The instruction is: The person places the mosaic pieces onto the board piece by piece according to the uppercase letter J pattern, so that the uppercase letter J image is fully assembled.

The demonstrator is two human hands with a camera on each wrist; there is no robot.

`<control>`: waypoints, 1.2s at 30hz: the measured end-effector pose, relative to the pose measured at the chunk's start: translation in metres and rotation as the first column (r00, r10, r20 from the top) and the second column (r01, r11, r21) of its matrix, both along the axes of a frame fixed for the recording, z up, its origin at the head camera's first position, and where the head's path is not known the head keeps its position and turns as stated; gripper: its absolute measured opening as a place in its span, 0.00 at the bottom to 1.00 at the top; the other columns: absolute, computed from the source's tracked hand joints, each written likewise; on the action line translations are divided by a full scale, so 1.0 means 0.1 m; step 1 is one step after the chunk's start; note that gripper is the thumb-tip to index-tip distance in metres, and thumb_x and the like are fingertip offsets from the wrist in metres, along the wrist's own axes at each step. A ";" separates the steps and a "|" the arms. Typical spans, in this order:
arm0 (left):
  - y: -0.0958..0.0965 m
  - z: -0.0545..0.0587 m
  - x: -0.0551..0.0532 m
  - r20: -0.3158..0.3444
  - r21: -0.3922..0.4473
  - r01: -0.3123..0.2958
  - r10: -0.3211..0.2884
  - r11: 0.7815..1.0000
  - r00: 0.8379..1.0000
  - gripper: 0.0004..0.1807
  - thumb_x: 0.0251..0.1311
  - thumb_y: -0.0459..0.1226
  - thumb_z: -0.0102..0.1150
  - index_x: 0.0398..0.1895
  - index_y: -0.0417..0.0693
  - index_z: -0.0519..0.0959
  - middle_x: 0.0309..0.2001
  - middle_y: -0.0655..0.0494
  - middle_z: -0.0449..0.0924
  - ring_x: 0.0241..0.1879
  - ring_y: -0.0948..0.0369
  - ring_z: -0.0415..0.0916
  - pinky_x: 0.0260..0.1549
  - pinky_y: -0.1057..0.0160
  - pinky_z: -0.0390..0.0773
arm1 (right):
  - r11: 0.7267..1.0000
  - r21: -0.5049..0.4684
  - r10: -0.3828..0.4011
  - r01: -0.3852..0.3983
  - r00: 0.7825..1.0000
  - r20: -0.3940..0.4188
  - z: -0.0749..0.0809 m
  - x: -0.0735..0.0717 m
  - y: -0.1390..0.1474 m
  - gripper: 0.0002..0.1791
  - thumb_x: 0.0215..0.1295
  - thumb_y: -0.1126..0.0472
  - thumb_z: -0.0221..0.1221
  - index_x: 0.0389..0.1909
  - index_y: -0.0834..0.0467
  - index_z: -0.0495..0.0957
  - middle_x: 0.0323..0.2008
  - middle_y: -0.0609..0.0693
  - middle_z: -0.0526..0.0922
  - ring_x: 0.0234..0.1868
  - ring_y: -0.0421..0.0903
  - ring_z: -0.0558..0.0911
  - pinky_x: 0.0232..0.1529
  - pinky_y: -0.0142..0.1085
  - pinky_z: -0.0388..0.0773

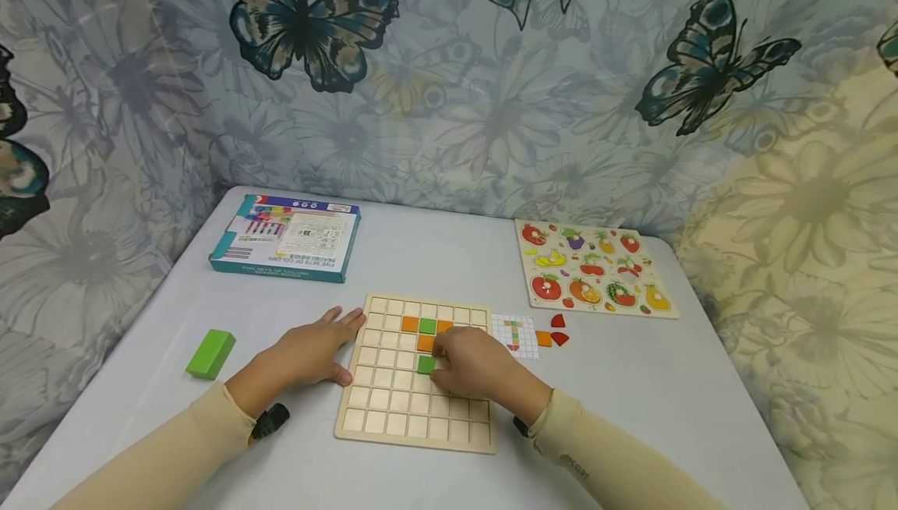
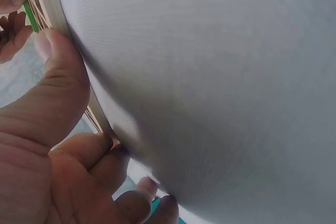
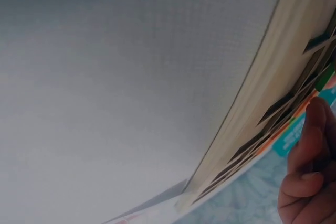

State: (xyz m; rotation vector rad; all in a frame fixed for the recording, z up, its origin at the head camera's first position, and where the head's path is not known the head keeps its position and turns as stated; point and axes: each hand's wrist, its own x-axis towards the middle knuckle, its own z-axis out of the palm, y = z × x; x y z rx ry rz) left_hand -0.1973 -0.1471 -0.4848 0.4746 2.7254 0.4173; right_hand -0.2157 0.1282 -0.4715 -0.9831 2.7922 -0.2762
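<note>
A wooden grid board (image 1: 382, 420) lies on the table. My left hand (image 1: 312, 350) rests along its left edge, thumb and fingers spread; in the left wrist view the thumb (image 2: 65, 77) touches the board's side. Over the board's middle, my right hand (image 1: 473, 362) pinches a green square tile (image 1: 426, 364) between thumb and curled fingers. Above it are an orange tile (image 1: 425, 342) and a row with an orange tile (image 1: 410, 324), a green tile (image 1: 427, 326) and another orange tile (image 1: 444, 326), partly behind the hand. The right wrist view shows the curled fingers (image 3: 310, 156) beside the board.
Right of the board lie a pattern card (image 1: 515, 336), an orange tile (image 1: 543, 338) and two red pieces (image 1: 558, 321). A fruit puzzle board (image 1: 596, 270) sits at the back right, a box (image 1: 288, 237) at the back left. A green block (image 1: 210, 354) stands at left.
</note>
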 end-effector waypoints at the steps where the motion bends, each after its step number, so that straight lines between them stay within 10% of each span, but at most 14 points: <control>1: 0.00 0.00 0.00 0.000 0.001 -0.001 0.001 1.000 1.000 0.57 0.43 0.52 0.73 0.76 0.45 0.56 0.76 0.51 0.51 0.74 0.43 0.44 0.59 0.38 0.64 | 1.000 0.001 -0.006 0.006 1.000 0.001 -0.01 0.00 0.00 0.12 0.55 0.52 0.69 0.36 0.53 0.83 0.27 0.39 0.78 0.24 0.38 0.71 0.28 0.30 0.71; 20: 0.01 0.04 0.02 0.000 -0.006 0.010 -0.010 1.000 1.000 0.56 0.44 0.51 0.73 0.76 0.43 0.56 0.76 0.50 0.51 0.74 0.42 0.44 0.59 0.37 0.64 | 0.998 -0.057 0.028 -0.030 0.999 -0.030 -0.04 -0.06 0.04 0.11 0.58 0.50 0.67 0.35 0.52 0.83 0.25 0.37 0.77 0.25 0.36 0.73 0.28 0.31 0.72; 26: 0.02 0.05 0.02 0.000 -0.030 0.016 -0.016 0.999 1.000 0.56 0.44 0.51 0.73 0.76 0.43 0.56 0.76 0.50 0.52 0.74 0.43 0.44 0.58 0.38 0.65 | 0.987 -0.062 -0.146 0.145 0.989 -0.016 0.05 -0.13 0.59 0.14 0.56 0.47 0.69 0.36 0.51 0.83 0.21 0.38 0.72 0.22 0.38 0.71 0.23 0.34 0.69; 36: 0.02 0.02 0.01 -0.006 -0.036 0.015 -0.016 0.999 1.000 0.57 0.44 0.52 0.72 0.76 0.43 0.56 0.76 0.49 0.52 0.74 0.42 0.44 0.58 0.38 0.65 | 0.909 -0.012 -0.415 0.418 0.905 0.095 0.05 -0.43 1.78 0.17 0.56 0.51 0.71 0.46 0.49 0.85 0.24 0.46 0.73 0.27 0.44 0.71 0.26 0.37 0.67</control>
